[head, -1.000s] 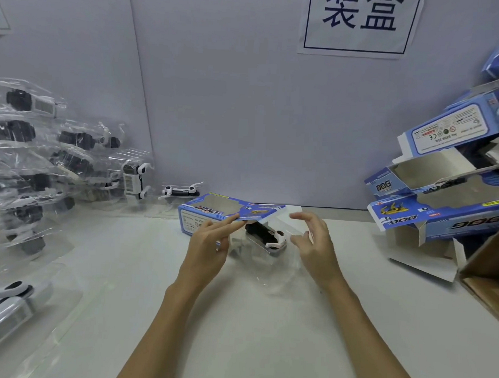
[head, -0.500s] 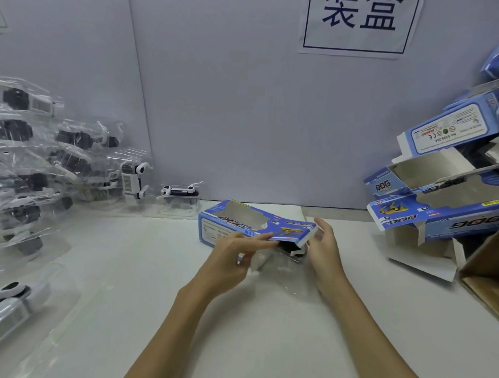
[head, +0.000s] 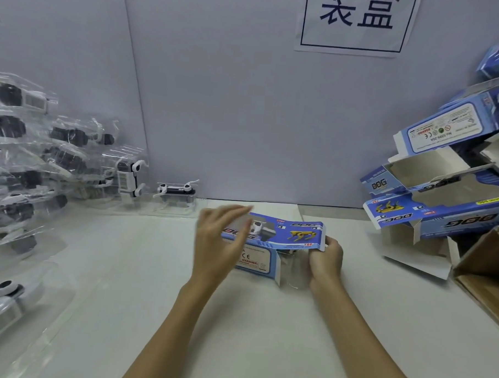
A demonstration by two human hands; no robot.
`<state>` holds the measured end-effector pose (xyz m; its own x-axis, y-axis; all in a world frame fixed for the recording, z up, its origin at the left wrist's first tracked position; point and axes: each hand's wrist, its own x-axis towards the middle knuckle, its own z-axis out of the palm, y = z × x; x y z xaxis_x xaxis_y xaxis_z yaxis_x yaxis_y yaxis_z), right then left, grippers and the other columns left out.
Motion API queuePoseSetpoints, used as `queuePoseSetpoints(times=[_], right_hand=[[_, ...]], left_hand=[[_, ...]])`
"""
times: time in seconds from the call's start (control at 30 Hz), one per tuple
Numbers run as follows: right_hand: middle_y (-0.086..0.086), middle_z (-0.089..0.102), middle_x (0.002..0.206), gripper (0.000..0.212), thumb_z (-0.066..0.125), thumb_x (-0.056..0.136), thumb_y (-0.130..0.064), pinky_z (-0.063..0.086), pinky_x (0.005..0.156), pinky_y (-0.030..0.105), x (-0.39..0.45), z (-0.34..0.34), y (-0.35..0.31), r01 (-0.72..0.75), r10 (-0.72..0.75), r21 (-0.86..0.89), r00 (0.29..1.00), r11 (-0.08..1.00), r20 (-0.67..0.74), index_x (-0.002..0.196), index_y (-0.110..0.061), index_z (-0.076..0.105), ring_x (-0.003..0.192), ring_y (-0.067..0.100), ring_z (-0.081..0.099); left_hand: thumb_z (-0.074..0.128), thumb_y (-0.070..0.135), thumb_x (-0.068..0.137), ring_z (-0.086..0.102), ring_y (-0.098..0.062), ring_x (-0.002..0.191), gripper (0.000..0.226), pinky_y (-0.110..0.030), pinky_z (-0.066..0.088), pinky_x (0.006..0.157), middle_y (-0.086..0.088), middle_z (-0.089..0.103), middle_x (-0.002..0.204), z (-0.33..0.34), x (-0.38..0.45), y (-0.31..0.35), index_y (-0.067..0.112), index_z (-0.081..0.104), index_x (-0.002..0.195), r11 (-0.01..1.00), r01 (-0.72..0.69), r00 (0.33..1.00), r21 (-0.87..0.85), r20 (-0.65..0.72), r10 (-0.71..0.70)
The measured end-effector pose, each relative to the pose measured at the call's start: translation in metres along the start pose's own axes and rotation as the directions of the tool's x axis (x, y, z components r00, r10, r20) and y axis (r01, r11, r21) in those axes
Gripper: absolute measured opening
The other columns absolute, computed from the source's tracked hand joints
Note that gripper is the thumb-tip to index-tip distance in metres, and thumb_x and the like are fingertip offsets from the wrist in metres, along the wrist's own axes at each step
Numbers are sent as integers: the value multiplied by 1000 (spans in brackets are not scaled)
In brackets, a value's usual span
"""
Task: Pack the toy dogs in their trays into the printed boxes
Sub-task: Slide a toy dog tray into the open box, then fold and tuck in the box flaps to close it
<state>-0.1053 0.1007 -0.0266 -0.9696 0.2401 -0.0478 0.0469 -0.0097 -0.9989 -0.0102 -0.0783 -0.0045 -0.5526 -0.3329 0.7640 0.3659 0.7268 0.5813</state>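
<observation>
A blue printed box (head: 286, 236) marked DOG lies in the middle of the white table. A white and black toy dog (head: 258, 227) shows through its window, and the clear tray (head: 292, 272) sticks out of the box's open right end. My right hand (head: 324, 259) grips that right end, thumb on the box's edge. My left hand (head: 221, 242) is blurred, with fingers spread over the box's left part.
Clear trays with toy dogs (head: 29, 162) are piled at the left, and one lone tray with a dog (head: 175, 195) stands by the wall. Open printed boxes (head: 442, 197) are stacked at the right beside a brown carton (head: 484, 273). A paper sign (head: 355, 22) hangs on the wall.
The box has slid right over the dog and its tray, which now sit mostly inside. My left hand has let go of the box edge and moved up over its left part.
</observation>
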Motion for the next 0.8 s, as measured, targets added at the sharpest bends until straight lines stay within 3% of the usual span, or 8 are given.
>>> queuePoseSetpoints(times=[0.07,0.13,0.23,0.33,0.4,0.53,0.7,0.8], right_hand=[[12,68,116,31,67,96,-8,48,77,35,2,0,2,-12,12,-51,1000,999,-2,125,-1,63,95,28,60],[14,70,115,26,65,96,-8,49,75,36,1,0,3,-51,53,-48,998,998,25,121,0,64,93,30,61],[9,76,110,18,59,99,-10,58,87,45,-12,9,-1,-71,68,13,985,997,159,115,-10,68,100,30,71],[-9,79,78,20,52,105,-19,55,70,30,-25,18,-11,15,-11,-7,945,1000,326,98,-16,70,72,7,74],[-10,79,78,30,47,108,-25,52,64,24,-28,18,-20,51,-67,54,924,997,376,93,-20,73,67,3,72],[-3,77,85,39,44,110,-26,49,60,19,-29,7,-35,218,-259,179,933,959,248,94,-14,77,73,12,67],[-21,75,77,49,39,114,-40,49,69,9,-28,-14,-53,396,-413,285,911,873,0,80,-24,70,78,-5,70],[-12,77,96,50,33,109,-55,55,88,24,-31,-13,-54,440,-436,290,896,850,-79,100,-25,72,97,7,73]], left_hand=[[70,41,97,47,-22,129,47,-39,40,108,1,57,142,-4,3,-18,29,62,142,955,224,975,194,-45,-220],[65,51,97,47,-20,136,63,-33,40,103,2,46,149,-5,0,-29,27,48,152,877,456,877,152,95,-472],[66,57,94,55,-6,116,63,-23,37,91,15,46,132,1,-4,-35,24,52,146,870,485,856,95,150,-494],[70,63,88,56,-3,98,52,-24,38,86,14,49,118,1,-4,-28,35,61,131,854,510,854,104,55,-517],[68,67,87,61,-6,92,44,-31,41,83,12,56,108,-4,-2,-27,37,63,119,840,540,841,57,-78,-536],[72,64,87,67,-9,82,55,-35,51,78,3,66,86,-12,5,-28,39,54,133,783,604,789,-147,-33,-614],[84,53,77,74,-12,78,51,-21,54,59,7,71,94,-13,7,-20,25,53,107,691,618,786,-374,286,-548],[87,42,82,78,-30,93,55,-33,57,61,0,77,109,-15,5,-17,14,41,95,630,646,755,-431,482,-444]])
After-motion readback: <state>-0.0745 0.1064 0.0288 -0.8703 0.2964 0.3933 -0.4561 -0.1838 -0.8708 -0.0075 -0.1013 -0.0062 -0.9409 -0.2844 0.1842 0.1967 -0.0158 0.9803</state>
